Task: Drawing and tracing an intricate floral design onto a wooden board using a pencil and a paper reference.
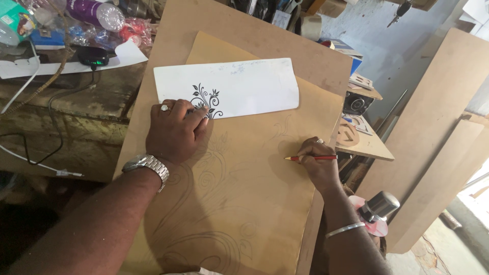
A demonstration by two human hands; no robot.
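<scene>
- Pencil: red, lying nearly level, tip pointing left, pinched in the fingers of the right hand near the right edge of the tan sheet.
- Right hand: curled round the pencil, resting on the sheet; a ring on one finger, a thin bangle on the wrist.
- Left hand: palm down, fingers loosely bent, pressing on the lower left edge of the white paper, fingertips just beside the black floral print. A ring on one finger, a metal watch on the wrist.
- White paper: lies across the upper part of the tan sheet.
- Tan sheet: carries faint pencilled scrolls and leaves, lies on a brown board.
- Desk: worn, to the left, with cables, a black mouse and plastic bottles.
- Right side: more boards lean upright; a grey knob sits below the right forearm.
</scene>
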